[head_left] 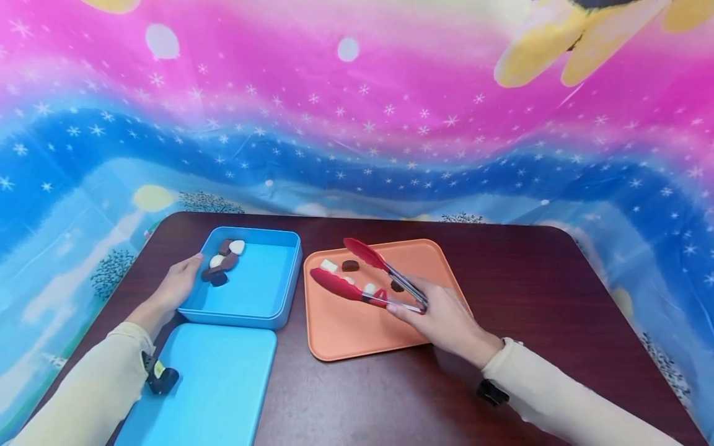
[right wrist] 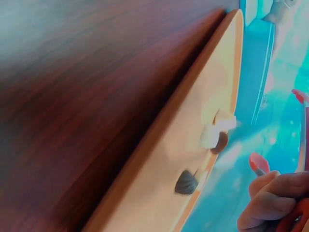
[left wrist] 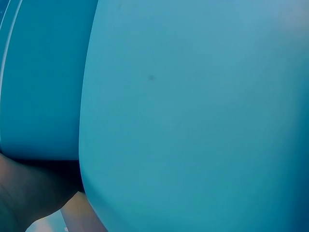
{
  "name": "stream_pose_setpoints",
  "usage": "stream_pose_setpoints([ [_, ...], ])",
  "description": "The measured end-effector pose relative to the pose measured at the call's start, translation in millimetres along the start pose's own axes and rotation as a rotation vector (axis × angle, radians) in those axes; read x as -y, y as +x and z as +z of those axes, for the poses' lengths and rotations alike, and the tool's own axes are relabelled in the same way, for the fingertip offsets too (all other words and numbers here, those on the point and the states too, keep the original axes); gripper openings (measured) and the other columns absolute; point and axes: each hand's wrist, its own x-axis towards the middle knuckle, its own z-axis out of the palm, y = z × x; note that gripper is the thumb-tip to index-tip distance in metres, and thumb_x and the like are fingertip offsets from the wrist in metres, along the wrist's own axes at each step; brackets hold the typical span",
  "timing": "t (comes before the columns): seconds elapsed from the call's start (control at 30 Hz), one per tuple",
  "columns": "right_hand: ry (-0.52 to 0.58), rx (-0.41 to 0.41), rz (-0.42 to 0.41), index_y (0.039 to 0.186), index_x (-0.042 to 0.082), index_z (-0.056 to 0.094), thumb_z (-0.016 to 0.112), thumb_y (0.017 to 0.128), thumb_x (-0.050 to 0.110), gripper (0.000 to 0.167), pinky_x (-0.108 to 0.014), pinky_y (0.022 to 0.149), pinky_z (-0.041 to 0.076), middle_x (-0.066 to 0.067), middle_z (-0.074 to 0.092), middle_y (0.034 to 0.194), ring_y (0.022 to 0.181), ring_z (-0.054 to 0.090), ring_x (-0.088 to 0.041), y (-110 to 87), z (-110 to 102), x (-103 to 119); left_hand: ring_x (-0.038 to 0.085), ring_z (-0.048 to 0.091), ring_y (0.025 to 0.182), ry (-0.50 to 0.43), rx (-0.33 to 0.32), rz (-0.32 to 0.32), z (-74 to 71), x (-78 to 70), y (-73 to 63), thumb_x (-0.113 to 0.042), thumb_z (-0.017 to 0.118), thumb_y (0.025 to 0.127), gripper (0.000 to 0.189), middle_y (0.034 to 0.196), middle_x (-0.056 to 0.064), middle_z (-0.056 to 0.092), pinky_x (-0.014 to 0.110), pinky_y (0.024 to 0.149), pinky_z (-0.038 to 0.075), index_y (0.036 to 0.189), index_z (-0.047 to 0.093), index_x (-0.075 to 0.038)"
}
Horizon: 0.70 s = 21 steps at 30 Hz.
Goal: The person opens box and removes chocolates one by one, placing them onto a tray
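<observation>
My right hand [head_left: 446, 319] grips a pair of kitchen tongs [head_left: 334, 284] with metal arms and red tips. The tips stand spread apart over an orange tray [head_left: 357, 337], with nothing seen held between them. On that tray lie several small chocolate-like pieces, among them a white one [head_left: 329, 266], a brown one [head_left: 350, 266] and a dark ridged one [right wrist: 186, 183]. At the left, my left hand [head_left: 177, 288] rests against the outer left wall of a blue box [head_left: 251, 321]. Brown and white pieces [head_left: 227, 261] cluster in the box's left part.
A flat blue lid [head_left: 217, 371] lies in front of the box, partly under the left forearm. Everything stands on a dark wooden table [head_left: 546, 297]. A printed cloth [head_left: 379, 142] in pink and blue hangs behind and around the table's sides.
</observation>
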Motion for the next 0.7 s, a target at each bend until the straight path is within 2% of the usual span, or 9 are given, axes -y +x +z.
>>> stream_pose_setpoints([
  [0.1, 0.004, -0.017, -0.04, 0.139, 0.017, 0.06, 0.075, 0.082, 0.063, 0.074, -0.027, 0.064, 0.051, 0.002, 0.067, 0.087, 0.075, 0.056, -0.014, 5.4, 9.0, 10.1, 0.056, -0.003, 0.152, -0.003, 0.001, -0.003, -0.6, 1.0, 0.7, -0.063, 0.011, 0.104, 0.085, 0.167, 0.03, -0.004, 0.076, 0.119, 0.008, 0.16, -0.005, -0.002],
  [0.17, 0.003, -0.025, -0.057, 0.142, 0.016, 0.058, 0.079, 0.081, 0.059, 0.078, -0.03, 0.072, 0.053, -0.001, 0.072, 0.105, 0.085, 0.06, -0.016, 9.0, 15.1, 16.4, 0.056, -0.003, 0.152, -0.004, 0.004, -0.005, -0.2, 1.2, 1.3, -0.064, 0.011, 0.104, 0.085, 0.167, 0.03, -0.004, 0.076, 0.119, 0.008, 0.161, -0.005, -0.003],
  [0.2, 0.0, -0.026, -0.063, 0.143, 0.016, 0.057, 0.08, 0.08, 0.058, 0.079, -0.03, 0.072, 0.052, -0.002, 0.072, 0.106, 0.084, 0.06, -0.017, 10.9, 17.8, 19.5, 0.056, -0.003, 0.152, -0.004, 0.004, -0.006, 0.2, 1.2, 1.6, -0.065, 0.011, 0.104, 0.085, 0.167, 0.03, -0.004, 0.076, 0.119, 0.008, 0.161, -0.005, -0.003],
  [0.23, -0.009, -0.03, -0.07, 0.142, 0.016, 0.058, 0.081, 0.079, 0.057, 0.078, -0.029, 0.07, 0.052, -0.002, 0.072, 0.103, 0.081, 0.06, -0.016, 12.9, 20.0, 22.7, 0.055, -0.003, 0.153, -0.004, 0.004, -0.006, 0.5, 0.8, 2.2, -0.064, 0.011, 0.104, 0.085, 0.167, 0.029, -0.004, 0.075, 0.12, 0.007, 0.161, -0.005, -0.003],
  [0.3, -0.037, -0.037, -0.086, 0.135, 0.019, 0.062, 0.082, 0.077, 0.059, 0.074, -0.026, 0.06, 0.046, 0.002, 0.066, 0.083, 0.069, 0.056, -0.013, 17.5, 23.6, 29.2, 0.055, -0.003, 0.153, -0.004, 0.002, -0.006, 1.2, 0.1, 3.3, -0.064, 0.011, 0.104, 0.085, 0.167, 0.029, -0.003, 0.076, 0.119, 0.007, 0.161, -0.004, -0.004],
  [0.4, -0.101, -0.059, -0.142, 0.12, 0.023, 0.067, 0.081, 0.075, 0.063, 0.062, -0.025, 0.048, 0.036, 0.006, 0.046, 0.064, 0.055, 0.045, -0.01, 25.9, 27.9, 39.4, 0.055, -0.003, 0.153, -0.003, -0.006, -0.003, 1.2, -1.0, 3.6, -0.064, 0.011, 0.104, 0.084, 0.167, 0.029, -0.003, 0.076, 0.119, 0.007, 0.161, -0.004, -0.004],
  [0.53, -0.159, -0.069, -0.215, 0.12, 0.025, 0.068, 0.081, 0.075, 0.063, 0.06, -0.024, 0.044, 0.035, 0.01, 0.048, 0.063, 0.053, 0.045, -0.007, 37.3, 34.4, 55.2, 0.055, -0.004, 0.153, -0.001, -0.009, 0.001, -0.2, -0.7, 2.5, -0.063, 0.011, 0.104, 0.083, 0.167, 0.029, -0.004, 0.076, 0.119, 0.007, 0.161, -0.005, -0.004],
  [0.6, -0.178, -0.057, -0.224, 0.127, 0.027, 0.067, 0.081, 0.075, 0.064, 0.065, -0.025, 0.042, 0.037, 0.011, 0.052, 0.065, 0.054, 0.047, -0.007, 42.2, 38.4, 63.6, 0.055, -0.004, 0.153, -0.002, -0.006, 0.003, -0.5, 0.1, 2.1, -0.063, 0.011, 0.104, 0.083, 0.167, 0.028, -0.004, 0.076, 0.119, 0.007, 0.161, -0.005, -0.004],
  [0.7, -0.203, -0.031, -0.229, 0.122, 0.028, 0.069, 0.079, 0.075, 0.067, 0.061, -0.025, 0.042, 0.039, 0.012, 0.054, 0.066, 0.054, 0.049, -0.008, 49.6, 45.9, 75.7, 0.054, -0.004, 0.153, -0.002, -0.005, 0.002, -0.4, 1.3, 1.4, -0.063, 0.011, 0.105, 0.083, 0.168, 0.028, -0.004, 0.075, 0.12, 0.007, 0.161, -0.004, -0.004],
])
